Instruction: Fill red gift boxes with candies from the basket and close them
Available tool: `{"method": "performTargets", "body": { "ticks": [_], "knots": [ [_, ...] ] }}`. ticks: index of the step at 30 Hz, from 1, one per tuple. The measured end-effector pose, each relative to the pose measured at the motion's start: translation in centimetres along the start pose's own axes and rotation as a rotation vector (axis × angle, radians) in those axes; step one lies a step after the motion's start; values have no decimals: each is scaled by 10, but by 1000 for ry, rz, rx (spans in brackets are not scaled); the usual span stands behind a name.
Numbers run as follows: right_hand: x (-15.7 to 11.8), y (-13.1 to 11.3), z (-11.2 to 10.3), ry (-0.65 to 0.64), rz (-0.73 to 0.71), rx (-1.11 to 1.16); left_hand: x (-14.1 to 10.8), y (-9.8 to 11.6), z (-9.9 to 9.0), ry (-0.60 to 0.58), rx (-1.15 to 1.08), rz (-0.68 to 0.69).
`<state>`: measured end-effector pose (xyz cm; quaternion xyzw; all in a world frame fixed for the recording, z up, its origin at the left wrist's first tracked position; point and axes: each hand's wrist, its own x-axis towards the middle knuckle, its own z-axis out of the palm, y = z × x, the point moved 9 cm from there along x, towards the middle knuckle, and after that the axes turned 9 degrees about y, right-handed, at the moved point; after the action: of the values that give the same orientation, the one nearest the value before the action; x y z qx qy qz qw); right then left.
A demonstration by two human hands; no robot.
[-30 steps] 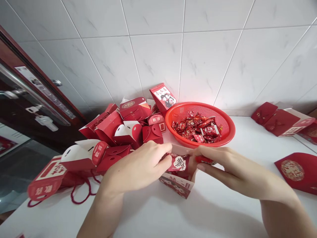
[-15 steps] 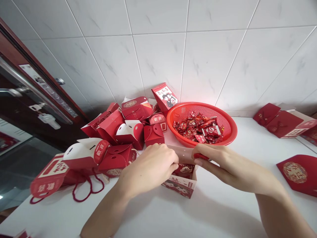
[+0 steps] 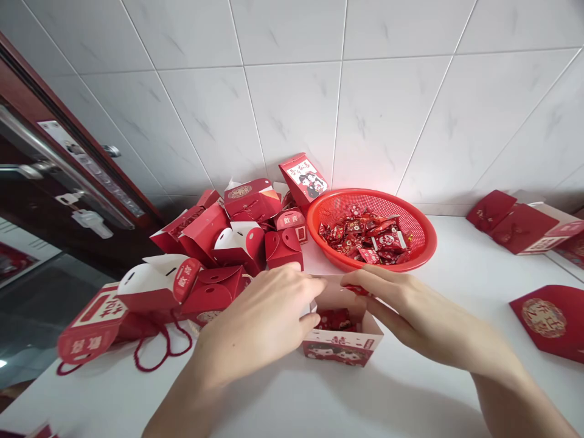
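A small open box (image 3: 340,347) with a red and white printed front stands on the white table, red-wrapped candies (image 3: 335,319) lying inside. At its left side is my left hand (image 3: 267,316), thumb and index finger apart, with the box's left edge between them. I see nothing held in that hand; its other fingers are partly hidden. My right hand (image 3: 410,310) is over the box's right rear corner, pinching a red-wrapped candy (image 3: 356,290) between thumb and fingers. Just behind the box sits a red plastic basket (image 3: 426,243) of similar candies.
On the left, several red gift boxes (image 3: 219,286) are crowded together, some with cord handles. A tall picture box (image 3: 303,179) leans near the tiled wall (image 3: 292,109). More red boxes (image 3: 515,228) and a dark red box (image 3: 550,319) are at right. A door with keys (image 3: 91,222) stands left.
My left hand has come up out of the box and its fingers have spread. The box has shifted slightly right. My right hand has moved a little left with the candy.
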<state>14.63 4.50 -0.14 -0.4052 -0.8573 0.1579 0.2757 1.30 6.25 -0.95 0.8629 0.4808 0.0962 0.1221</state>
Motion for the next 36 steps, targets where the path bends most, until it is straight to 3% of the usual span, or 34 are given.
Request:
{"method": "performTargets", "body": {
  "ticks": [5, 16, 21, 27, 29, 33, 36],
  "knots": [
    [5, 9, 3, 99, 89, 50, 1, -5, 4, -74, -60, 20],
    [16, -15, 37, -10, -41, 192, 1, -3, 6, -100, -114, -8],
    [11, -7, 19, -39, 21, 279, 1, -4, 5, -86, -98, -7],
    [0, 27, -27, 69, 134, 133, 7, -2, 3, -71, -93, 44],
    [-3, 36, -31, 2, 154, 103, 13, -4, 1, -59, -92, 52],
    [-12, 44, -19, -244, 161, 71, 21, -7, -1, -62, -140, 70],
    [-16, 53, -8, -311, 214, -7, 22, -3, -1, -106, -170, 136]
  ]
}}
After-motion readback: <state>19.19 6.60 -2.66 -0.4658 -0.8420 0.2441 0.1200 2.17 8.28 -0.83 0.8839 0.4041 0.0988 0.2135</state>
